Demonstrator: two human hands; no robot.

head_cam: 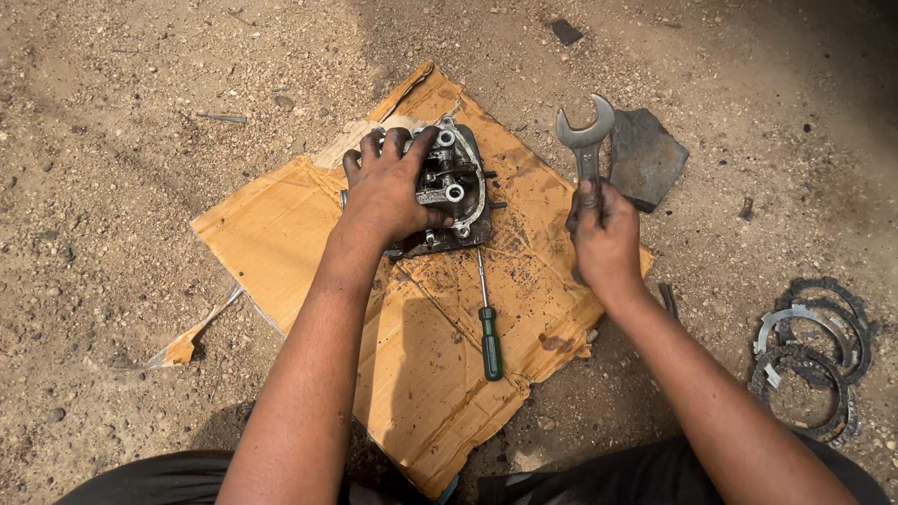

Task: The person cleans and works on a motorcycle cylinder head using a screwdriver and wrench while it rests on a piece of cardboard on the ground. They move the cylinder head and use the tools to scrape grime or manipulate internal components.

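A grey metal engine part (458, 182) lies on a stained sheet of brown cardboard (281, 243) spread over sandy ground. My left hand (388, 187) rests on top of the engine part, fingers spread over its left side. My right hand (606, 238) grips the handle of a large open-ended spanner (586, 131), whose jaws point away from me, to the right of the engine part. A screwdriver with a green handle (490, 339) lies on the cardboard between my hands, its tip toward the engine part.
A flat dark stone (645, 159) sits just right of the spanner head. Several toothed metal rings (812, 355) are stacked on the ground at the right. Gravel and small debris cover the ground all around.
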